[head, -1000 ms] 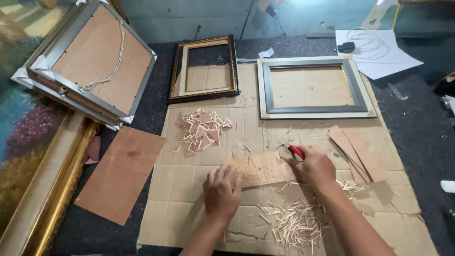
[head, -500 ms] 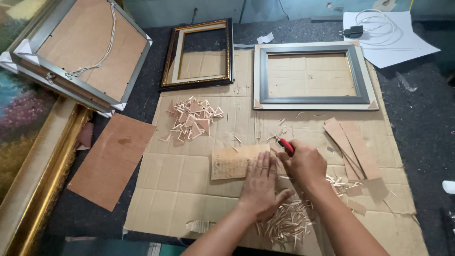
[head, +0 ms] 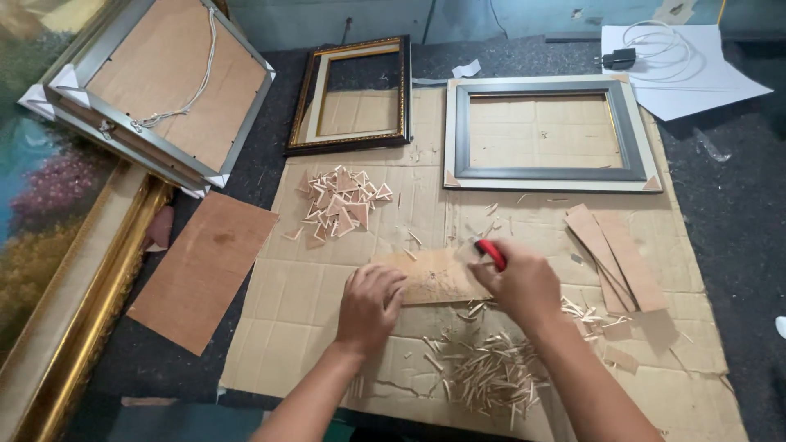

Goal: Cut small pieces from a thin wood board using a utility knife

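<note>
Head camera looks down at the left hand [head: 370, 304], pressed flat with spread fingers on a thin wooden piece [head: 434, 277] lying on the cardboard sheet [head: 524, 221]. At three o'clock of it, the right hand [head: 524, 286] is clenched around a red-handled cutter [head: 491, 253] at the piece's far edge. Wood slivers [head: 483, 368] lie at six o'clock, small triangular offcuts [head: 340, 200] at eleven, a grey frame [head: 547, 135] at one, brown strips [head: 614, 255] at three.

Left hand [head: 370, 304] flat, fingers spread, palm down; right hand [head: 524, 286] fisted, forearms angled inward.
</note>
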